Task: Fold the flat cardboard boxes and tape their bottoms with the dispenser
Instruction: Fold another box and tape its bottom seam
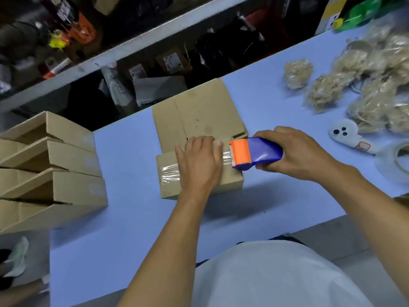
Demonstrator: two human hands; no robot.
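A folded cardboard box (230, 180) lies bottom up in the middle of the blue table (132, 218), with a strip of clear tape (169, 172) running across it. My left hand (200, 161) presses flat on the box over the tape, fingers straight. My right hand (298, 151) grips the blue and orange tape dispenser (254, 152), whose orange head sits at the box's right edge with tape stretched out from it. A stack of flat cardboard boxes (199, 111) lies just behind the folded one.
Several folded boxes (53, 171) stand stacked at the table's left edge. Bundles of packed filler (365, 85) cover the right side, with a white dispenser (347, 131) and a clear tape roll (396, 160) near them. Shelves with parcels lie beyond the table.
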